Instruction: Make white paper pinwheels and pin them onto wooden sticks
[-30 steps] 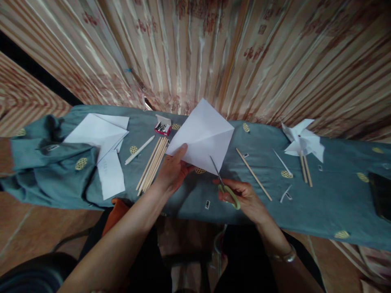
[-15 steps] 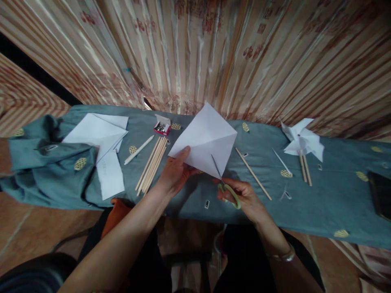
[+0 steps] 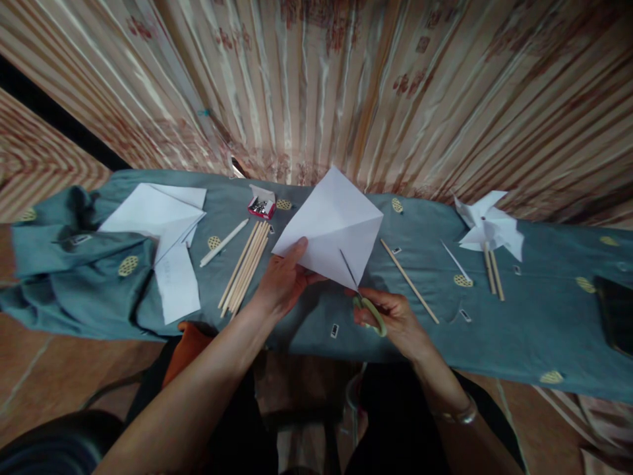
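Slightly lower and further right than a second ago, the creased white sheet (image 3: 336, 214) sits at the frame's centre. The left hand (image 3: 285, 274) pinches its lower-left edge, thumb on top — presumably to steady such thin paper — while the right hand (image 3: 401, 320) holds green-handled scissors (image 3: 374, 311), slim metal blade slanting over the lower corner. Straight wooden sticks (image 3: 247, 267) lie left of centre; a crisp pinwheel (image 3: 487, 227) rests at right.

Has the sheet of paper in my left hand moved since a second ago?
Yes, slightly: the sheet of paper has shifted right and a little lower in view, judged against the loose stick lying on the cloth.
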Demonstrator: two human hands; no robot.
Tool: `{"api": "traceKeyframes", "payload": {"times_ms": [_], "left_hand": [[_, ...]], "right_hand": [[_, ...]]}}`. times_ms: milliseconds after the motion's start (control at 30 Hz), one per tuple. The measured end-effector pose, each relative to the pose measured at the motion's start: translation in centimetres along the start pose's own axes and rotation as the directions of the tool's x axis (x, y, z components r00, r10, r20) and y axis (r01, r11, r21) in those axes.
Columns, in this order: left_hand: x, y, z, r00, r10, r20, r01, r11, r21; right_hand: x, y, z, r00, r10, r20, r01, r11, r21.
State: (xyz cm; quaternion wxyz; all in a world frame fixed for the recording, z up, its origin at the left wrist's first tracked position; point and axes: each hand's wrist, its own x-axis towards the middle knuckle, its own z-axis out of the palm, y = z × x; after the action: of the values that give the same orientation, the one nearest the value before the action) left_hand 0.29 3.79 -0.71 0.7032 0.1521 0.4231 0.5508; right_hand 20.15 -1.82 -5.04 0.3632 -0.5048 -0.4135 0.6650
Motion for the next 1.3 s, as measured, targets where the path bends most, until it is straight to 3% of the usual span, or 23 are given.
{"api": "traceKeyframes", "payload": {"times_ms": [433, 1300], "left_hand": [[-0.7, -0.1, 0.6, 0.998, -0.067, -0.019, 0.066, 0.998, -0.011], [-0.8, -0.2, 0.5, 0.996, -0.088, -0.033, 0.088, 0.996, -0.013]], "right_hand": [[0.2, -0.2, 0.4, 0.999, -0.027, 0.018, 0.026, 0.999, 0.02], [0.1, -0.6, 1.1, 1.0, -0.013, 0.01, 0.013, 0.999, 0.043]]}}
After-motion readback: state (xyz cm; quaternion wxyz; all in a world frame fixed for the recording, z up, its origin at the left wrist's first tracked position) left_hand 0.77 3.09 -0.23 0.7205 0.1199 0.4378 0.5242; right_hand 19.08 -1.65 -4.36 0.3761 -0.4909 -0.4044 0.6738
